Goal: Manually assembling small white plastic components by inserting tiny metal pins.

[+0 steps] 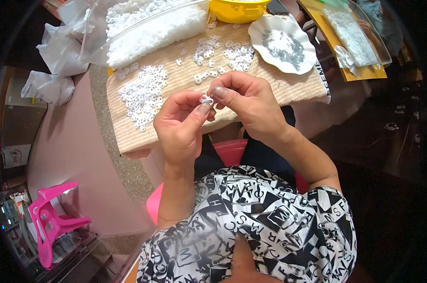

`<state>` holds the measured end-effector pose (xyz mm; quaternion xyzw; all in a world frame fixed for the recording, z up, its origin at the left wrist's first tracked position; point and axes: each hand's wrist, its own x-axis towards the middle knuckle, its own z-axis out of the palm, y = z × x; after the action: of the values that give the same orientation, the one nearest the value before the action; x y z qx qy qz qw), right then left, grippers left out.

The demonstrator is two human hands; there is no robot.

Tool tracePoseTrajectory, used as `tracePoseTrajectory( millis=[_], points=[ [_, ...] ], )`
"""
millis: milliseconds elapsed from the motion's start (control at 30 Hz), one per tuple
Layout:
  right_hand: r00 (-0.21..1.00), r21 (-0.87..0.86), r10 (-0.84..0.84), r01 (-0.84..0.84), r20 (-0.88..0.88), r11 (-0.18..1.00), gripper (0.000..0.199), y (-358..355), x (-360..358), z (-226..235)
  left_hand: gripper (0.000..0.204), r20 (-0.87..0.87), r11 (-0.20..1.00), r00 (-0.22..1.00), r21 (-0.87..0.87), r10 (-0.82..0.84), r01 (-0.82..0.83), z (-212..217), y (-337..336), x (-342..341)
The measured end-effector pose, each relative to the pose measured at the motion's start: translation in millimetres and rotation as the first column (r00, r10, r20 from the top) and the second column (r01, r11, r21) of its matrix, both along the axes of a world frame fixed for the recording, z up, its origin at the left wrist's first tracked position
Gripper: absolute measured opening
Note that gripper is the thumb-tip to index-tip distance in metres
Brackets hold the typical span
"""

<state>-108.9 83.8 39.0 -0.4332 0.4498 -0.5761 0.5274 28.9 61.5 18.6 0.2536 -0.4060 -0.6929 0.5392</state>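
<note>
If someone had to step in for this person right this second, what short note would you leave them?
Left hand and right hand: both pinch one small white plastic piece between the fingertips, above the woven mat.
Loose white pieces lie in piles on the mat; many more fill the clear tray.
Small grey metal parts sit in the white scalloped dish.
Done or left: I cannot tell which piles are finished.

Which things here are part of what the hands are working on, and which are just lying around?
In use: small white plastic piece pinched by left hand and right hand; loose white pieces; white dish of small metal parts.
Lying about: yellow bowl; plastic bags; pink stool.
</note>
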Motion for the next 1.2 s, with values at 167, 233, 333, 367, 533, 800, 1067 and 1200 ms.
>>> tracePoseTrajectory(
  millis=[167, 233, 333, 367, 533, 800, 1067, 1200],
  points=[
    [1.0, -0.003, 0.023, -0.023, 0.014, 1.0, 0.012, 0.8, -0.9, -0.7, 0.016, 0.004, 1.0, 1.0, -0.006, 0.005, -0.005, 1.4, 2.8, -1.7],
    [0.999, -0.005, 0.026, -0.025, 0.026, 1.0, 0.012, 1.7, -0.1, 2.5, 0.016, 0.008, 1.0, 1.0, -0.007, 0.016, -0.016, 2.3, 3.6, -2.0],
    [0.999, -0.008, 0.018, -0.018, 0.034, 1.0, 0.011, 2.7, 1.2, 3.3, 0.016, 0.011, 1.0, 1.0, -0.013, 0.019, -0.019, 2.9, 4.5, -2.3],
    [0.999, -0.011, 0.009, -0.008, 0.031, 1.0, 0.011, 3.0, 1.5, 3.1, 0.016, 0.028, 1.0, 0.999, -0.019, 0.025, -0.025, 2.9, 4.9, -2.4],
    [0.998, 0.009, 0.002, -0.001, -0.058, 1.0, 0.011, 4.6, -1.4, 3.4, 0.016, 0.084, 0.998, 0.995, -0.046, 0.05, -0.047, 4.4, 7.6, -4.0],
    [0.987, -0.021, 0.004, -0.007, -0.162, 1.0, 0.009, 7.5, 1.1, 9.3, 0.01, 0.165, 0.972, 0.972, -0.195, 0.167, -0.134, 3.0, 12.7, -6.5],
    [0.985, -0.119, -0.096, 0.079, -0.142, 0.99, 0.002, 3.3, 8.4, -9.0, 0.008, 0.2, 0.946, 0.951, -0.273, 0.234, -0.175, -6.2, 13.4, -9.5],
    [0.99, -0.098, -0.071, 0.059, -0.124, 0.993, 0.005, -1.6, 6.1, -13.0, 0.008, 0.223, 0.941, 0.944, -0.288, 0.244, -0.175, -11.9, 10.0, -10.0]
  ],
)
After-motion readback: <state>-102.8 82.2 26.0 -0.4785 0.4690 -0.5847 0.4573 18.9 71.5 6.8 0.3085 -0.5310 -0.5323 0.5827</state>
